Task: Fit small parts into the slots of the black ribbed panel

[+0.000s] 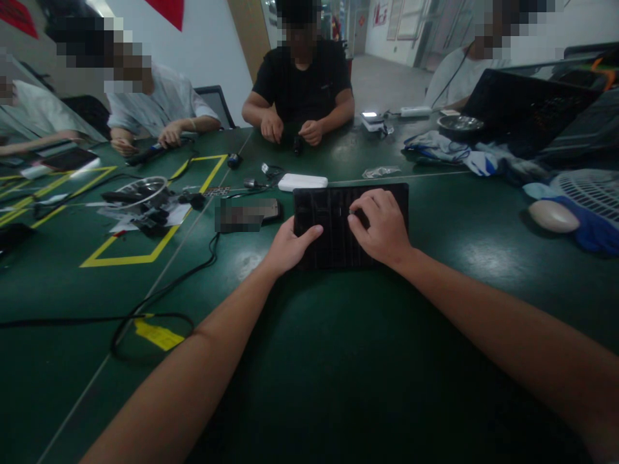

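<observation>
A black rectangular tray [333, 251] with ridged compartments lies on the green table in front of me. My left hand [290, 245] grips its left edge, the thumb resting over the top and the other fingers hidden beneath or behind it. Above the tray's right half, my right hand [380, 222] has thumb and forefinger pinched together. Something small and dark seems to be at those fingertips, too small to name. Just left of the tray lies a phone [271, 209], and behind it a white power bank-like block [303, 183].
A black cable [159, 293] with a yellow tag [159, 334] runs along the left. A bowl of dark parts [145, 190] stands by yellow tape. On the right are a computer mouse [554, 214], gloves [449, 153] and a white basket [587, 190]. Several people sit across the table.
</observation>
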The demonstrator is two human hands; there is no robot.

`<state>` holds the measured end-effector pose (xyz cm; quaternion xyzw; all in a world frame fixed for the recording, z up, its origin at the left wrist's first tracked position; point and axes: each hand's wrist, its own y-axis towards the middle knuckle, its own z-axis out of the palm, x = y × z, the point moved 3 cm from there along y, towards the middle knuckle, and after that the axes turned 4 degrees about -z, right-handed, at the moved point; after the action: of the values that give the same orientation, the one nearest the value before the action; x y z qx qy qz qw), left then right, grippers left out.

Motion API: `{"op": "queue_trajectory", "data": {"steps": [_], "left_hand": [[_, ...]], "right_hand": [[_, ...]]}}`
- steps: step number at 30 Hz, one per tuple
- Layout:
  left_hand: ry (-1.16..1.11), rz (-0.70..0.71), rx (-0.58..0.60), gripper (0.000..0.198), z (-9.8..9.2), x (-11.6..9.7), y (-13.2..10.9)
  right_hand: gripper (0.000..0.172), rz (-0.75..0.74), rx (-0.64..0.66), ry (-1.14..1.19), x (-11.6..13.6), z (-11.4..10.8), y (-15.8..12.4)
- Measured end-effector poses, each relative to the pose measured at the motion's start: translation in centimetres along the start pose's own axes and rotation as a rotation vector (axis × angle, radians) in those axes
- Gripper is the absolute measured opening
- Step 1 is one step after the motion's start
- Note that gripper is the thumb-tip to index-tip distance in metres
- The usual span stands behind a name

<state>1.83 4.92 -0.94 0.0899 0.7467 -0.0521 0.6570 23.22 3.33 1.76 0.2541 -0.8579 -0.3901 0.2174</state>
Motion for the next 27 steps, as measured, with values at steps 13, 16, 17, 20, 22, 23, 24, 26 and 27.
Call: {"op": "queue_trajectory", "data": {"steps": [13, 16, 17, 20, 22, 23, 24, 26, 27], "left_hand": [[0.019, 0.002, 0.003, 0.051, -0.05, 0.09, 0.0], [0.027, 0.026, 0.011, 0.05, -0.09, 0.25, 0.13], [0.033, 0.031, 0.013, 0.049, -0.09, 0.29, 0.16], [0.055, 0.034, 0.01, 0.047, -0.13, 0.29, 0.18], [0.058, 0.033, 0.009, 0.047, -0.14, 0.25, 0.18], [0.053, 0.033, 0.009, 0.047, -0.14, 0.24, 0.17], [0.049, 0.034, 0.009, 0.047, -0.14, 0.23, 0.17], [0.043, 0.031, 0.01, 0.047, -0.13, 0.26, 0.16], [0.038, 0.027, 0.011, 0.048, -0.13, 0.29, 0.16]], "right_hand": [[0.005, -0.008, -0.02, -0.016, -0.04, 0.05, 0.04], [0.008, -0.019, -0.012, -0.021, -0.06, 0.09, 0.0], [0.008, -0.022, -0.008, -0.019, -0.06, 0.1, -0.01], [0.006, -0.007, -0.013, 0.005, -0.02, 0.05, -0.03], [0.009, 0.001, -0.016, 0.017, 0.04, 0.0, -0.03], [0.011, -0.001, -0.013, 0.015, 0.09, -0.02, -0.02], [0.012, -0.006, -0.009, 0.011, 0.13, -0.02, -0.02], [0.012, -0.012, -0.001, -0.004, 0.16, -0.02, -0.03], [0.013, -0.011, -0.001, -0.01, 0.15, -0.02, -0.04]]}}
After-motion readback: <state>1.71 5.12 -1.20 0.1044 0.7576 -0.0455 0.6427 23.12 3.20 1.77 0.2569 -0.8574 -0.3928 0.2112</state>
